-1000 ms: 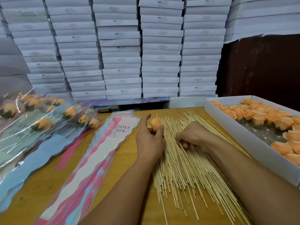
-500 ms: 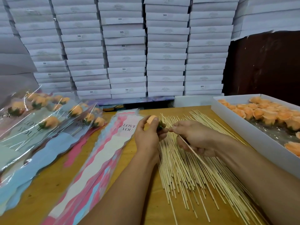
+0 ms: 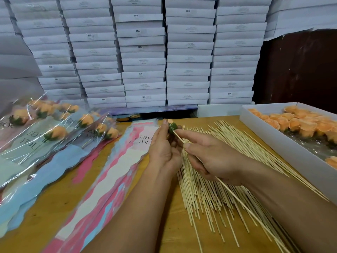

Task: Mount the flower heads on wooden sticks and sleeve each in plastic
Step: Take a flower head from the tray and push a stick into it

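Head view: a white box point(image 3: 284, 141) at the right edge of the wooden table point(image 3: 45, 212) holds loose peach flower heads point(image 3: 300, 125). The left hand point(image 3: 164, 150), raised upright, curls its fingers round one flower head point(image 3: 172, 126), green base facing right. The right hand point(image 3: 215, 157) pinches a wooden stick point(image 3: 237, 198), its tip touching that base, above the loose stick pile point(image 3: 209, 194). Printed plastic sleeves point(image 3: 113, 172) lie to the left.
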